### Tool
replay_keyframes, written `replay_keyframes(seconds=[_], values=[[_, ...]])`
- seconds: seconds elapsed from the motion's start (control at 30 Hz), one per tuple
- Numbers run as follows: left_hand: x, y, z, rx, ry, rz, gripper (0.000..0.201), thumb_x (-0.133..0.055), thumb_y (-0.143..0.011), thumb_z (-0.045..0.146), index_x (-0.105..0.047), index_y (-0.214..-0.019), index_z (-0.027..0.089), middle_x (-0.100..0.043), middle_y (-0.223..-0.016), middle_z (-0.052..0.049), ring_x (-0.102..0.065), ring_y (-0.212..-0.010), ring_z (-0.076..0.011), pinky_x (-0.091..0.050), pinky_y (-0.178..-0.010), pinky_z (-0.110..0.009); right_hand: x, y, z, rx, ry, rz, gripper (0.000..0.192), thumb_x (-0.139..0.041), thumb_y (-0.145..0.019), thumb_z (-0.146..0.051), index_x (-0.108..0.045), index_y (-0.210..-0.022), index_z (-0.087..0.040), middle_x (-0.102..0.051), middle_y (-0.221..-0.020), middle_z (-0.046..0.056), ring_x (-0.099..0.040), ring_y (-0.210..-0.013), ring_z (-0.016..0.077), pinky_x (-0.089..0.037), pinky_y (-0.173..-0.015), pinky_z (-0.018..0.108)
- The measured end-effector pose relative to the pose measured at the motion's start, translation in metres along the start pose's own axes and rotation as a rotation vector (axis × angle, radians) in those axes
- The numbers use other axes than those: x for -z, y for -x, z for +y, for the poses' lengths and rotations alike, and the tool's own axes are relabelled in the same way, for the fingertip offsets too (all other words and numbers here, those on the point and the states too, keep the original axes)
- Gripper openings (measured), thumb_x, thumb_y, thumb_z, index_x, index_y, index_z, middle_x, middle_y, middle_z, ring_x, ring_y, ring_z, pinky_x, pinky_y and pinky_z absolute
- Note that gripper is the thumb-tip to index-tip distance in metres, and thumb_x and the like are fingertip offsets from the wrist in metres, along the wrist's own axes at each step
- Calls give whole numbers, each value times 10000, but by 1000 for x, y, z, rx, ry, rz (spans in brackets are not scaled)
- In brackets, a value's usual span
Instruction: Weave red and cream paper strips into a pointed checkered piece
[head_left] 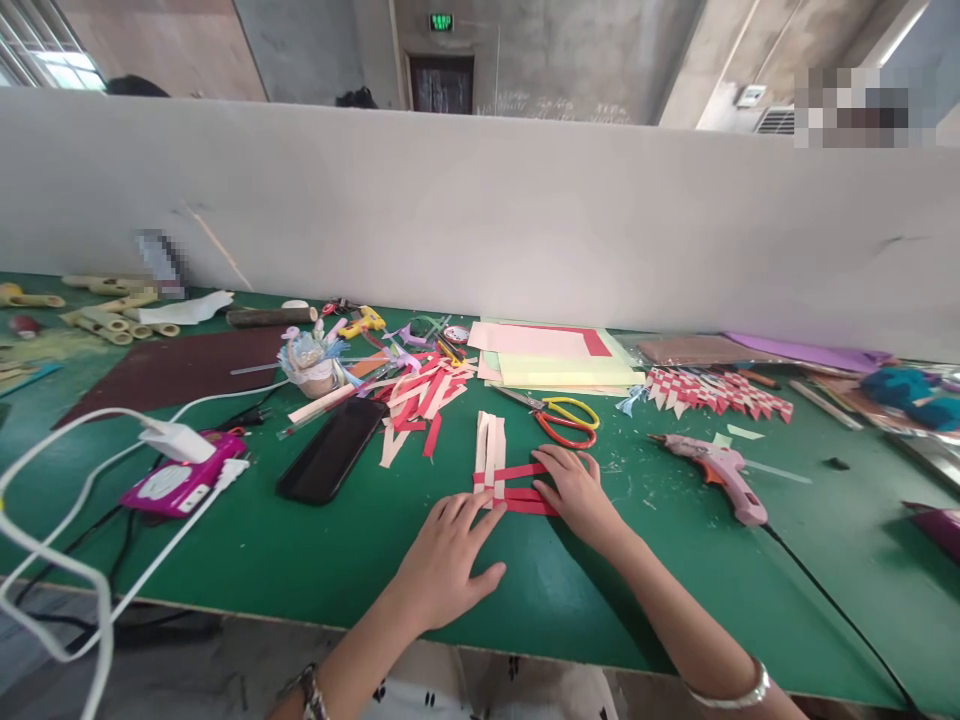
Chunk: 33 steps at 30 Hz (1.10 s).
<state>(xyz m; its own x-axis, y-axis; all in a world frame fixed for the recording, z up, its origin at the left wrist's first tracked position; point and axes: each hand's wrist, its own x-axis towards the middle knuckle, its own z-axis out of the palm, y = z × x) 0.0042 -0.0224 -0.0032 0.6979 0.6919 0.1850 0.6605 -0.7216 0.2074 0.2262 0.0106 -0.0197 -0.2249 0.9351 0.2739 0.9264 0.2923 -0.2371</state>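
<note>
Paper weave: pale and red strips crossed flat on the green bench, straight ahead of the person; clock centre for everything below. Pale ends point to 12, red ends to 3. Top red strip runs apart from the lower ones.
Left hand: at 7 o'clock, palm down, fingertips on the weave's near edge, thumb out to the side; grip open, nothing clasped.
Right hand: at 3 o'clock, fingers over the red ends; can't tell if the grip pinches them or just rests.
Scissors: 1 to 2 o'clock, near the right hand, yellow and orange handles, lying loose.
Paper sheets: 1 o'clock, stacked, pale pink and yellow.
Strip pile: 10 to 11 o'clock, red and pale, jumbled.
Phone: 9 to 10 o'clock, dark screen up.
Power strip: 9 o'clock, past phone, magenta, white plug in.
Checkered pieces: 2 to 3 o'clock, red and pale, pointed ends.
Glue gun: 3 o'clock, pink, on its side.
</note>
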Motion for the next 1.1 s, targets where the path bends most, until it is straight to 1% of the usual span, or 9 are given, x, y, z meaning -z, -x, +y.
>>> replay_keyframes(seconds=[0.1, 0.2, 0.27, 0.33, 0.43, 0.63, 0.8, 0.9, 1.1], values=[[0, 0, 0, 9, -1, -5, 487, -465, -851, 378, -405, -1307, 217, -473, -1267, -86, -437, -1116, -267, -418, -900, -434, 0, -9, -11, -35, 67, -106, 291, -403, -849, -148, -559, -1086, -214, -582, -1092, 80, -547, -1002, 223, -303, -862, 405], [0, 0, 1, 18, 1, -12, 498, -480, -845, 374, -398, -1310, 216, -462, -1284, -81, -431, -1123, -266, -410, -913, -436, 6, -17, -17, -62, 31, -210, 260, -414, -831, -106, -579, -1011, -194, -589, -996, 65, -579, -866, 197, -299, -751, 345], [-1, 1, 0, 16, 3, -20, 500, -476, -848, 373, -388, -1316, 221, -446, -1306, -78, -419, -1138, -267, -401, -925, -442, 10, -21, -18, -66, 2, -244, 245, -422, -814, -82, -586, -961, -189, -598, -931, 44, -582, -798, 176, -285, -719, 327], [-1, 2, 0, 17, 5, -30, 502, -470, -851, 375, -380, -1321, 223, -438, -1316, -78, -414, -1144, -268, -398, -929, -445, 12, -24, -18, -66, -23, -258, 204, -445, -801, -80, -595, -889, -187, -600, -881, 30, -578, -806, 174, -282, -715, 321], [-1, 2, 1, 22, 7, -39, 504, -468, -854, 379, -380, -1322, 215, -447, -1306, -84, -418, -1140, -271, -400, -925, -451, 12, -25, -17, -59, -59, -263, 142, -476, -809, -127, -600, -838, -189, -586, -887, 31, -565, -871, 186, -299, -726, 320], [-2, 1, 0, 28, 1, -25, 490, -472, -851, 382, -399, -1307, 215, -468, -1282, -84, -427, -1140, -277, -406, -922, -460, 10, -21, -16, -8, -146, -247, 159, -452, -831, -133, -598, -843, -195, -562, -907, 35, -542, -878, 162, -376, -694, 273], [-2, 1, 0, 45, 4, -46, 505, -449, -863, 396, -366, -1333, 229, -381, -1363, -89, -403, -1174, -291, -402, -932, -470, 8, -20, -9, 62, -282, -226, 193, -440, -824, -107, -611, -831, -196, -538, -865, 39, -526, -857, 157, -415, -718, 268], [-3, 1, 0, 67, 7, -52, 526, -459, -854, 421, -359, -1338, 244, -352, -1380, -92, -402, -1171, -303, -404, -928, -480, 7, -19, -4, 75, -288, -240, 190, -451, -823, -123, -618, -840, -211, -537, -875, 37, -524, -860, 158, -421, -746, 282], [-3, -1, 5, 99, -5, -45, 535, -482, -831, 456, -388, -1310, 238, -350, -1376, -105, -409, -1139, -310, -411, -904, -492, 15, -14, -8, -5, -215, -226, 236, -402, -870, -176, -583, -1022, -186, -564, -995, 69, -530, -943, 186, -416, -797, 304]])
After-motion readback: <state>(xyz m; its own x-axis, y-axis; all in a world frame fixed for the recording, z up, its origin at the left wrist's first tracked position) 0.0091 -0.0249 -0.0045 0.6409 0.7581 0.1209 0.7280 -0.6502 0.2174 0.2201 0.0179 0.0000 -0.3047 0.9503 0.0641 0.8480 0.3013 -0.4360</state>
